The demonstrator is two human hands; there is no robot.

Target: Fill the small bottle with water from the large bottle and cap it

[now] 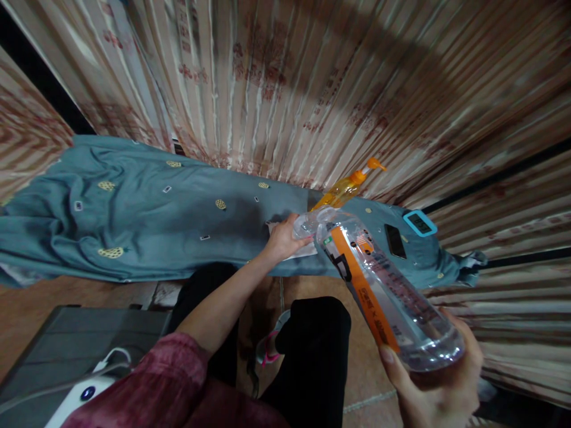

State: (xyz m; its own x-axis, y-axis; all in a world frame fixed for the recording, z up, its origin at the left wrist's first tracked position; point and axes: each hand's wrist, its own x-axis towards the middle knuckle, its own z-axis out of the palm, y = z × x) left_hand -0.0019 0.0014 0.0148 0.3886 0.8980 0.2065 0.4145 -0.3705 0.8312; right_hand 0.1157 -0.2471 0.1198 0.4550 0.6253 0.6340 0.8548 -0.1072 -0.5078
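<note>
My right hand (446, 374) grips the base end of a large clear plastic bottle (401, 285) with an orange and white label. The bottle is tilted, its neck end pointing away from me and to the left. In my left hand (283, 238) is a small clear container (306, 224), held by the bottle's neck end; whether the two touch I cannot tell. Under that hand a pale sheet (304, 249) lies on the cloth. Just behind stands a pump bottle (341, 191) of yellow liquid with an orange pump head, partly hidden by the clear pieces.
A teal cloth (147, 208) with pineapple prints covers the narrow table. On its right lie a dark phone (395, 241) and a blue-framed digital clock (420, 223). Pleated curtains (267, 89) hang behind. At lower left, a white device (82, 395) with a cable rests on a grey box (49, 345).
</note>
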